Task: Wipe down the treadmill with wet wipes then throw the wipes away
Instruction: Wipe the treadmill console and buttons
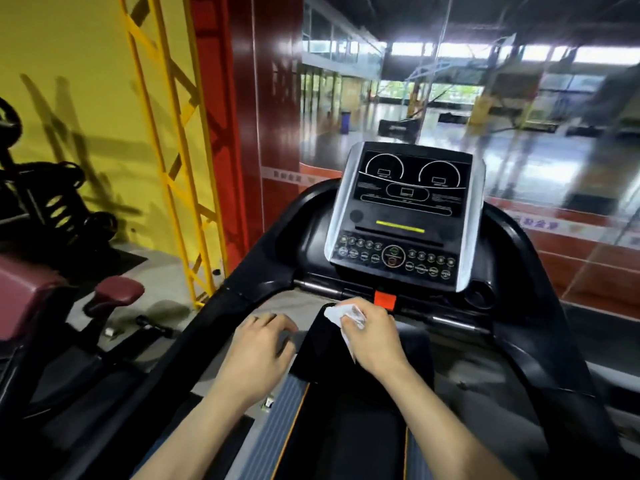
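Gripping a crumpled white wet wipe (pixel 341 315): right hand (pixel 372 336), fingers (pixel 356 308) curled round the wad, one corner of the wipe hanging below the palm. Hovering beside it, well apart from the wipe: left hand (pixel 258 344), fingers (pixel 277 322) loosely bent and spread, holding nothing; contact with any surface below cannot be told. Directly under both hands: black running belt (pixel 363 434) of the treadmill (pixel 540 341), flanked by a grey ribbed side rail (pixel 277 431) with an orange edge line. Just beyond the right fingertips: chrome crossbar (pixel 450 322) and an orange-red safety tab (pixel 385 299), the wipe close to the bar, touching or not unclear. Further beyond the fingers: tilted console (pixel 403 216), silver-framed, with a dark display, a yellow-green strip and rows of round buttons. Curving out from the console on either side of the hands: black handrails. Left of the left fingers, across a strip of floor: maroon padded gym machine (pixel 114 294). Beyond that: yellow lattice frame (pixel 173 150) against a yellow wall, then a red pillar (pixel 242 98). Farthest beyond the console, through glass: a large hall with a glossy floor and a blue bin (pixel 345 122).
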`<state>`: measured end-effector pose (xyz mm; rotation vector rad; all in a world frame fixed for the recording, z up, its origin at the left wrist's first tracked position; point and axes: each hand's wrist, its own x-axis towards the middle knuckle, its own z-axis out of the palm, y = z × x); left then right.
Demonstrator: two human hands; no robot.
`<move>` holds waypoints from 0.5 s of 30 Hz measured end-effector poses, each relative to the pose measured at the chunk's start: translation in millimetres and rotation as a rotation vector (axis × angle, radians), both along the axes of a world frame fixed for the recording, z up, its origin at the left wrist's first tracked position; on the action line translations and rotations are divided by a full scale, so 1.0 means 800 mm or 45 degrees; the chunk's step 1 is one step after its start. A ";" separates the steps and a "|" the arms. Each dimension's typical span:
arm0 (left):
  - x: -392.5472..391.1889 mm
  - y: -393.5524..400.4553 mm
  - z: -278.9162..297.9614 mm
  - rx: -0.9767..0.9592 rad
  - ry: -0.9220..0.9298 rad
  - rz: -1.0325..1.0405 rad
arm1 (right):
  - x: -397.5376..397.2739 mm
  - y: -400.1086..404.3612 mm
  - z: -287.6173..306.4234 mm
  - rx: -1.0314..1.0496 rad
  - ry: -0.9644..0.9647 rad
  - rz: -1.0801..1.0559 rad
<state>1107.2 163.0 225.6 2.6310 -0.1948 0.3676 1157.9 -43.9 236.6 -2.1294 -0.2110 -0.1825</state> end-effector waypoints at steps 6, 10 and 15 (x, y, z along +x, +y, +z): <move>0.089 -0.010 0.033 0.003 0.041 -0.113 | 0.063 -0.014 0.033 0.057 0.034 -0.142; 0.168 -0.020 0.053 0.078 0.002 -0.153 | 0.136 -0.042 0.049 0.080 -0.019 -0.180; 0.292 -0.042 0.076 0.121 -0.072 -0.187 | 0.249 -0.075 0.076 0.150 -0.133 -0.257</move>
